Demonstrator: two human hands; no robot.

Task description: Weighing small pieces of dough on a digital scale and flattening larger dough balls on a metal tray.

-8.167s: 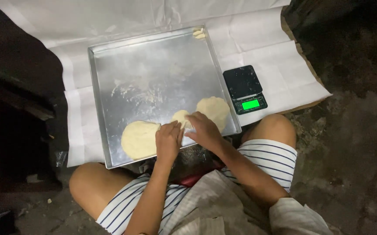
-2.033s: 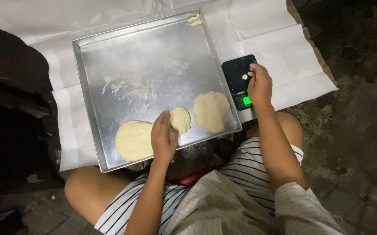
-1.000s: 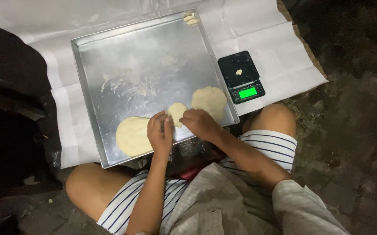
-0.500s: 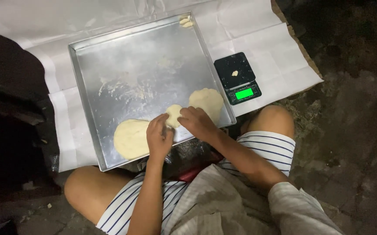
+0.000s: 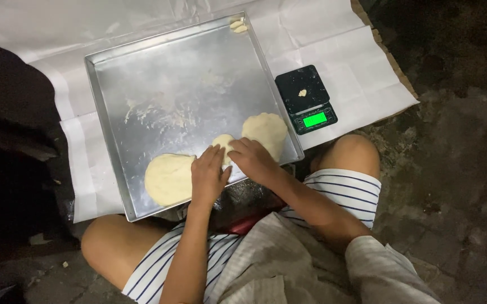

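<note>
A large square metal tray (image 5: 142, 73) lies on white paper in front of my knees. Both my hands meet at its near edge over a small piece of pale dough (image 5: 222, 142). My left hand (image 5: 208, 175) presses flat beside it and my right hand (image 5: 253, 160) pinches it with bent fingers. A flattened dough round (image 5: 167, 178) lies left of my hands and another round (image 5: 266, 131) lies to the right. A tiny bit of dough (image 5: 302, 93) sits on the black kitchen scale (image 5: 305, 98), whose display glows green.
White paper sheets (image 5: 339, 50) cover the ground under the tray and scale. Scraps of dough (image 5: 236, 25) sit in the tray's far right corner. Flour smears mark the tray's middle. Dark rough ground lies to the right; a dark object (image 5: 7, 146) stands at the left.
Two seconds ago my right hand was over the scale; it left a dough bit there and came back to the tray. Both hands now work the small dough piece.
</note>
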